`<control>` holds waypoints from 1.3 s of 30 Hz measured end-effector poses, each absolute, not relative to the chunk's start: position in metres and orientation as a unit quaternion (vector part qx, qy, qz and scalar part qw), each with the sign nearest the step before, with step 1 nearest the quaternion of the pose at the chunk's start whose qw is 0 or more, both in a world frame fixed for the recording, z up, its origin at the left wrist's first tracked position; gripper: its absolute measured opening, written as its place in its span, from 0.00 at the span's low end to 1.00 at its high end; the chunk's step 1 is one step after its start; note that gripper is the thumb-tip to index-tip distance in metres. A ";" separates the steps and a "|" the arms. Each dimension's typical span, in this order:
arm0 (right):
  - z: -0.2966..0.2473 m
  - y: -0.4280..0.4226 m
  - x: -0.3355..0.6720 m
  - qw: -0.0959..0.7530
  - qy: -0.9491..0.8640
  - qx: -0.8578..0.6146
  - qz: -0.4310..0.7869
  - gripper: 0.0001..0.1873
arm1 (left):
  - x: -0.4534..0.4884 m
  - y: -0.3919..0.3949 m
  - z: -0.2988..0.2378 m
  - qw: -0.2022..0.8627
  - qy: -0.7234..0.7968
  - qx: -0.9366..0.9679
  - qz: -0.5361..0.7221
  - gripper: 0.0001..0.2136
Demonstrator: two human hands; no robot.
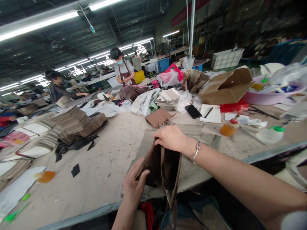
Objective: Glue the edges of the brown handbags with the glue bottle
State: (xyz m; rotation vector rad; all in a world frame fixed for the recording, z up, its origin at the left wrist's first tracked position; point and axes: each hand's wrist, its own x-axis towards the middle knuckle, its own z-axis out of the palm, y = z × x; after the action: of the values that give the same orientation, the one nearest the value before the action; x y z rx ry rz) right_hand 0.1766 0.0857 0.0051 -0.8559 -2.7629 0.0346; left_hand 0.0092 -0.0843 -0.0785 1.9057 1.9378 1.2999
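A dark brown leather bag piece (165, 166) with a hanging strap sits at the near edge of the worktable (107, 159). My left hand (133, 187) grips its left edge from below, fingers closed on the leather. My right hand (171, 138), with a silver bracelet on the wrist, holds the top edge of the same piece, fingers curled over it. The piece lies on a grey sheet (192, 134). A brown wallet-shaped piece (158, 117) lies just beyond.
Stacks of tan leather pieces (72, 123) fill the left. A black phone (193, 111), a notepad with a pen (211, 113), an orange glue bottle (229, 127), a cardboard box (225, 86) and a pink basin (273, 94) lie to the right. Two people work at the far tables.
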 end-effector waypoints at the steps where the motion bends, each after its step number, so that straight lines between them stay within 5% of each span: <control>1: 0.006 0.086 0.177 0.127 -0.947 -0.293 0.012 0.07 | 0.010 -0.084 -0.079 0.055 0.646 0.619 0.444 0.15; 10: 0.005 0.086 0.176 0.131 -0.946 -0.296 0.018 0.06 | 0.013 -0.077 -0.089 0.059 0.653 0.551 0.516 0.10; 20: 0.007 0.087 0.178 0.124 -0.943 -0.308 -0.003 0.07 | 0.006 -0.072 -0.077 0.032 0.679 0.603 0.418 0.17; 32: 0.008 0.089 0.180 0.129 -0.940 -0.314 0.022 0.09 | 0.018 -0.066 -0.075 0.049 0.682 0.557 0.471 0.11; 39: 0.011 0.088 0.178 0.114 -0.941 -0.320 0.016 0.10 | 0.003 -0.065 -0.039 0.122 0.714 0.637 0.264 0.16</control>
State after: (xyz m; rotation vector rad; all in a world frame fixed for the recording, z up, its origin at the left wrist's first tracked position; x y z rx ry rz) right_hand 0.1785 0.0876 0.0105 -0.9375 -2.7579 0.0469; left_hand 0.0031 -0.0649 -0.0392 1.8604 2.0830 0.7698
